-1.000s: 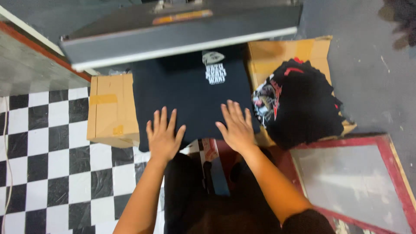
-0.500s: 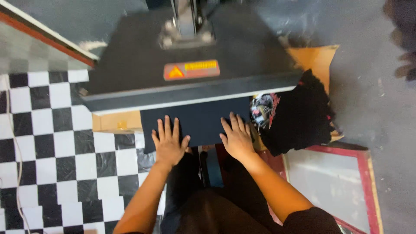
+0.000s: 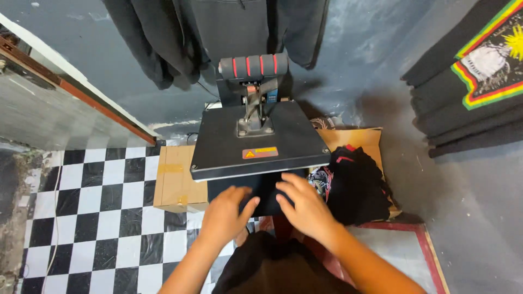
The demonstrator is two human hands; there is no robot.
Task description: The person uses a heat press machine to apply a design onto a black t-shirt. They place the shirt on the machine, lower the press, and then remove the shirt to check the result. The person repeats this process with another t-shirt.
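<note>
Left hand: we find it flat on the black shirt, fingers spread, gripping nothing.
Right hand: likewise flat, fingers apart.
Black shirt: on the lower plate, under the press lid.
Right: clothes pile.
Left: cardboard box.

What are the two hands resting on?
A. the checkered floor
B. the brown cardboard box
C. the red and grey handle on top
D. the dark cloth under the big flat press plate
D: the left hand and the right hand both lie flat on the dark cloth that sticks out below the press plate, away from the cardboard box and the handle.
</note>
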